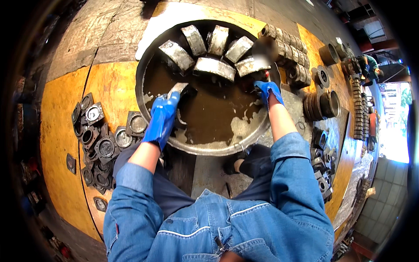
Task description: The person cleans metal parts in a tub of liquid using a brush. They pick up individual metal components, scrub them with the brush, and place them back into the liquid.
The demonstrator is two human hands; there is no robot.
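A wide round metal basin (203, 150) of murky brown liquid stands between my knees. My left hand (163, 115), in a blue rubber glove, grips a thick metal ring (179, 88) that is partly under the liquid at the left side. At the basin's right wall my right hand (268, 91), gloved the same way, has its fingers curled around something dark with a bit of red; its kind is hidden. Several wet, silvery metal rings stand on edge along the far side, among them a front ring (214, 68) and an upright ring (193, 40).
Flanged metal parts (106, 147) lie heaped on the yellow board (59, 109) at left. Stacked rings (286, 50) stand beyond the basin at right, with larger cylinders (323, 105) nearby and more flanged parts (323, 161) nearer me. Another person (370, 67) is at far right.
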